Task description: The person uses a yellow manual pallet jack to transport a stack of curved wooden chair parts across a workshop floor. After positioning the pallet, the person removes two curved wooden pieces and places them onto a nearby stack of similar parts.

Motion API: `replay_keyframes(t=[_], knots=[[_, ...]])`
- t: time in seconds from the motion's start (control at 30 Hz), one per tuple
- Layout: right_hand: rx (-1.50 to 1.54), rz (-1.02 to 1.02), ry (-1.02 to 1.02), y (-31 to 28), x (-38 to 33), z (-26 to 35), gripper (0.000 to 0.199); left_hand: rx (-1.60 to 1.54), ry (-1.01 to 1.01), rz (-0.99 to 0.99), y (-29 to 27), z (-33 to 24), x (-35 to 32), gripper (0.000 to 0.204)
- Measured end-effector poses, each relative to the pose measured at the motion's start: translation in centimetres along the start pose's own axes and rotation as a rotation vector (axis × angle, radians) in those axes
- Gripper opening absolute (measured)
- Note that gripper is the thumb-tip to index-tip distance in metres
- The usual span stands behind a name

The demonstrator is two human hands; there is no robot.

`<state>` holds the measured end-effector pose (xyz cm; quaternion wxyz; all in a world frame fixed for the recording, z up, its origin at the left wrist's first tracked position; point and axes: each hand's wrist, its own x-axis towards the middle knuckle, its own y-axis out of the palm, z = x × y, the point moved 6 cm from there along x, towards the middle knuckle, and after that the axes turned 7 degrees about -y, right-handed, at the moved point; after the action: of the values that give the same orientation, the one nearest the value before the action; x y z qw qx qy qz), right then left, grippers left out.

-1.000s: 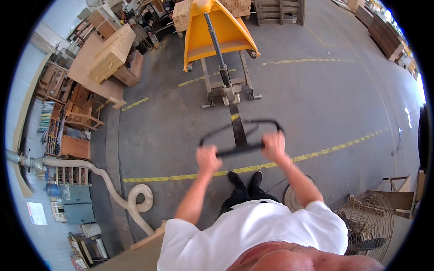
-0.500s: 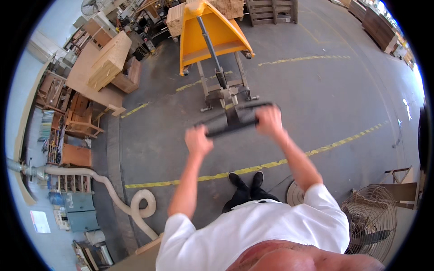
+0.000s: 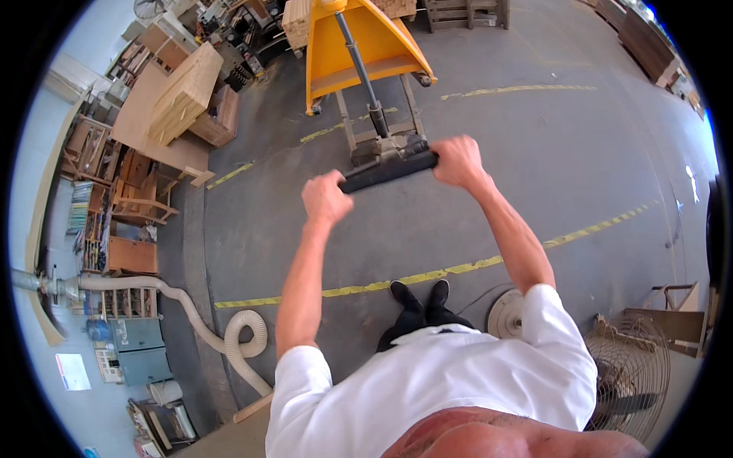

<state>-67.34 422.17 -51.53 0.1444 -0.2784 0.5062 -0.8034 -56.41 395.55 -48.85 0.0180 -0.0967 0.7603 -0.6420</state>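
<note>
Running crosswise, handlebar [image 3: 389, 172], right end seemingly farther; left hand [image 3: 326, 196], right hand [image 3: 460, 161] clasping it

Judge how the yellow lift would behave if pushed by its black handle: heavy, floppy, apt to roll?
The yellow lift is probably heavy, given its broad body and sturdy cylinder. The black handle seems stiff: its bar runs straight between left hand and right hand. The lift may roll, as a dark round part at its corner resembles a wheel.

No readable words or numbers, white sheet [image 3: 73, 372] on the left wall [image 3: 107, 404], any print too small to read
</note>
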Motion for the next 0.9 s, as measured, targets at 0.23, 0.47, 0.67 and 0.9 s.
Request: replay_keyframes(t=[0.23, 0.47, 0.67, 0.9], knots=[[0.106, 0.257, 0.028, 16.1, -26.0, 3.1, 0.017, 0.018, 0.073, 0.241, 17.9, 2.6, -20.4, 0.020], [0.082, 0.009, -0.014, 3.1, -6.8, 0.4, 0.008, -0.011, 0.000, 0.229, 2.9, 0.0, -2.8, 0.019], [0.008, -0.133, 0.001, 6.4, -13.0, 1.6, 0.018, -0.061, 0.047, -0.064, 6.0, 0.5, -7.9, 0.023], [0.095, 0.498, 0.052, 15.5, -23.4, 2.2, 0.016, -0.011, 0.115, 0.387, 16.8, 2.9, -17.5, 0.019]])
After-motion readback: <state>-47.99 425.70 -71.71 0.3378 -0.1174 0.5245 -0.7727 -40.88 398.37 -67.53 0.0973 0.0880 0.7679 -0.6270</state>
